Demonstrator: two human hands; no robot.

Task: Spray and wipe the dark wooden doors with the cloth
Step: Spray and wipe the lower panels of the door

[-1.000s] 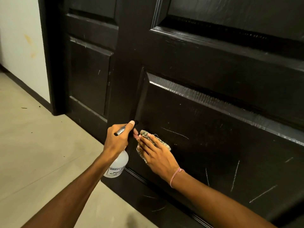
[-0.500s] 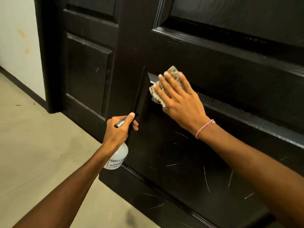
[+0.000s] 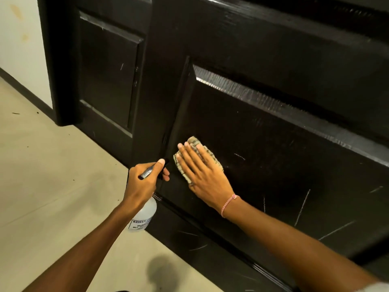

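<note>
While the right grip (image 3: 202, 175) lies flat with its fingers straight and close together, it presses the cloth (image 3: 212, 157) against the lower panel of the nearer door (image 3: 284, 133). This folded, pale, striped cloth sits under the fingers and the front of the palm. Its edges show past the fingertips and along both sides of the fingers. It lies low on the panel, close to the bevelled left edge.

Just left of the cloth, across a narrow dark gap, the left grip (image 3: 141, 182) curls round the head of the spray bottle (image 3: 145, 216), with the thumb laid along the top. The bottle's clear, labelled body hangs below the wrist, in front of the door's bottom rail and above the beige floor (image 3: 52, 186).

A pink cord bracelet (image 3: 228, 202) circles the right wrist. Pale scratches (image 3: 302, 207) mark the panel to the right of the arm. The farther door (image 3: 109, 81) stands to the left, beside a pale wall (image 3: 16, 49).
</note>
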